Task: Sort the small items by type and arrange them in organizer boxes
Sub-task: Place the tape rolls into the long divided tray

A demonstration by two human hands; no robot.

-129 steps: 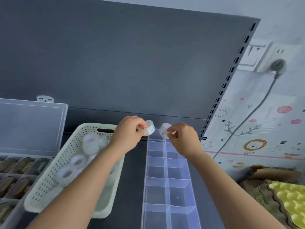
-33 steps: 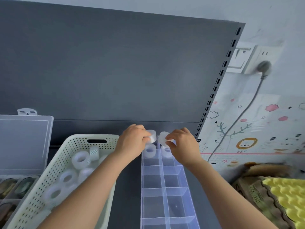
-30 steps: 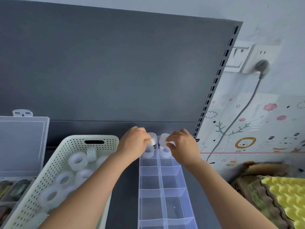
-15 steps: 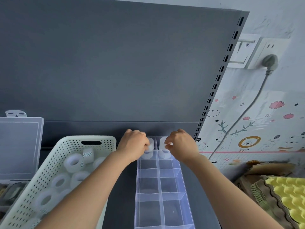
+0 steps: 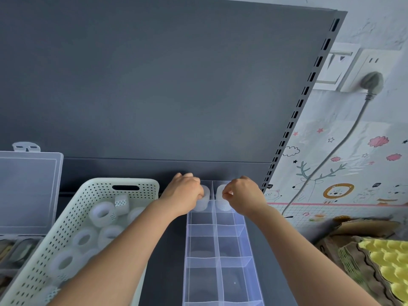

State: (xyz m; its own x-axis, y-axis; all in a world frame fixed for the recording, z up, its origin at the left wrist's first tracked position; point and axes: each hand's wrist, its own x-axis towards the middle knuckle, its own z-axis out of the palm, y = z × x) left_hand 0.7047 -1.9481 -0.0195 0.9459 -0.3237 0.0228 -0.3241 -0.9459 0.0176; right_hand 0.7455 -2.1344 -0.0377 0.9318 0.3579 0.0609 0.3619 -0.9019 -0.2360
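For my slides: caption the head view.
Left hand and right hand each pinch a tape roll inside the organizer box's farthest compartments.

The organizer (image 5: 229, 246) is clear, tinted blue. Left of it the basket (image 5: 66, 219) is pale greenish white, dotted with small holes. Each roll (image 5: 95, 215) in it is translucent white. Behind the organizer the panel (image 5: 154, 85) is dark grey. Right of it the sheet (image 5: 353, 155) shows pink clouds, stars and a lion, and the foam (image 5: 395, 266) is yellow.

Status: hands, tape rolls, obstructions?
Left hand grips translucent white tape roll in far-left compartment, clear plastic organizer box. Right hand pinches second roll, far-right. No obstruction.
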